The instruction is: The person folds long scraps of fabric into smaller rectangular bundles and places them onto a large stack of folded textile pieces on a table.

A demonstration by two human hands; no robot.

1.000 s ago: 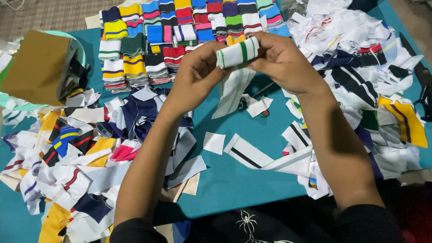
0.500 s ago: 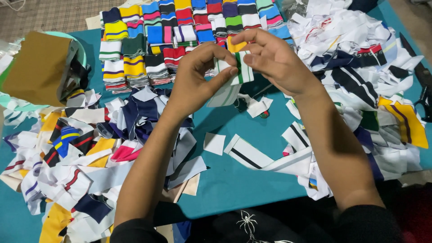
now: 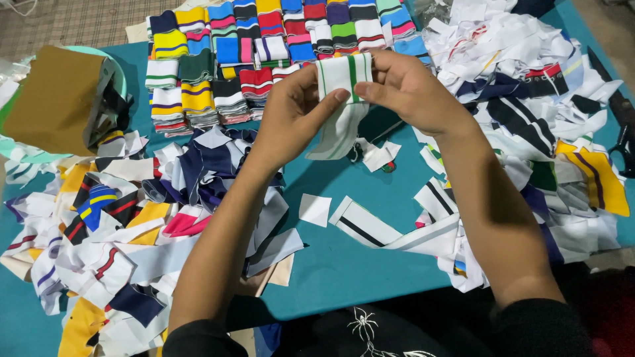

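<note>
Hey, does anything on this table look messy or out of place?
Yes. Neat folded striped fabric stacks line the far edge of the teal table, but loose fabric scraps lie in jumbled heaps at both sides, some overhanging the near edge.

The lower end of the white green-striped strip (image 3: 342,99) disappears behind the left hand (image 3: 291,112). Above that strip, the top row of folded striped pieces (image 3: 264,33) is cut off by the frame edge. Right of it, black scissors (image 3: 622,142) run out of frame.
</note>
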